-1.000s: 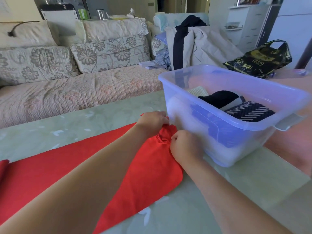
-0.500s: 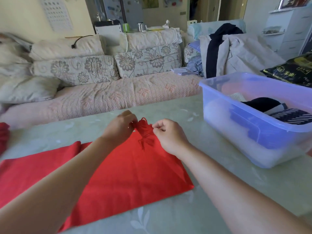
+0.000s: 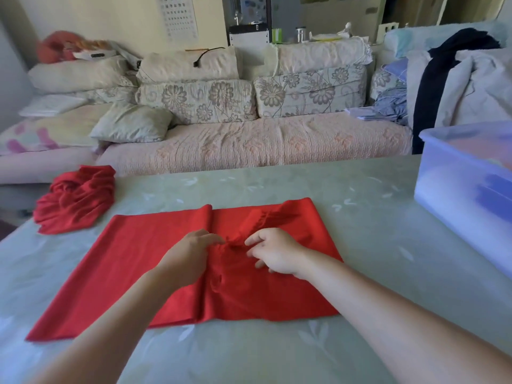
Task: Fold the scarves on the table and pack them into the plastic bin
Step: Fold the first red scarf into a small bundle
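Observation:
A red scarf (image 3: 155, 273) lies flat across the green table (image 3: 374, 245), its right end folded back over the middle, where the cloth is bunched. My left hand (image 3: 191, 256) rests on the scarf with its fingers stretched toward the bunched end. My right hand (image 3: 274, 253) hovers just right of that end with fingers spread and loose, touching the cloth. A second red scarf (image 3: 74, 200) lies crumpled at the table's far left. The translucent plastic bin (image 3: 454, 173) stands at the right edge, with dark shapes showing through its wall.
A sofa (image 3: 249, 145) with floral cushions runs behind the table's far edge. Clothes are piled on a chair (image 3: 457, 87) behind the bin. Bare tabletop lies between the scarf and the bin and along the near edge.
Both hands carried the scarf's right end from beside the bin leftward and laid it down over the middle. Their pinch on the end has loosened. The view swung left.

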The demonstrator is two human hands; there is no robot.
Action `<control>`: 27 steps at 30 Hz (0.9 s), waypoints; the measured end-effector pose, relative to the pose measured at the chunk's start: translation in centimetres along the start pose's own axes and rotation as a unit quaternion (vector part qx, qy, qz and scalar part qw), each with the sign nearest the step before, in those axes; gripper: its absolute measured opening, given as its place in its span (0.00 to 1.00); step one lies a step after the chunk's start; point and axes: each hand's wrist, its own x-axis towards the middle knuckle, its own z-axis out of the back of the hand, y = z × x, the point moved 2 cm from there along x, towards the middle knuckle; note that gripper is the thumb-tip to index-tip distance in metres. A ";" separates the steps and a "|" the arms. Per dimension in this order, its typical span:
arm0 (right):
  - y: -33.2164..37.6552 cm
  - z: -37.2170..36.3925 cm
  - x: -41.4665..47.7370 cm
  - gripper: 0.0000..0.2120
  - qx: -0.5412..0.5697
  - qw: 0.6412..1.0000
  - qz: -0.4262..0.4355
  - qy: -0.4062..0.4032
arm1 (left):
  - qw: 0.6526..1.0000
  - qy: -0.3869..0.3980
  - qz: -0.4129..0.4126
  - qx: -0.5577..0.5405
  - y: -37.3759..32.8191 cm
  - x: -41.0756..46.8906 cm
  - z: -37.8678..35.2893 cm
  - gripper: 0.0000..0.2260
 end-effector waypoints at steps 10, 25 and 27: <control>-2.5 2.4 -2.2 0.06 -0.220 0.974 0.043 -0.007 | 0.978 0.187 -0.085 0.028 -3.8 -1.9 -1.6 0.17; -2.0 0.7 -3.9 0.22 -0.233 0.969 0.062 -0.057 | 0.993 0.026 -0.115 -0.002 -5.9 -1.0 -2.0 0.10; -2.1 0.8 -4.0 0.15 -0.225 0.970 0.073 -0.046 | 0.992 0.009 -0.129 -0.012 -5.6 -0.9 -1.5 0.12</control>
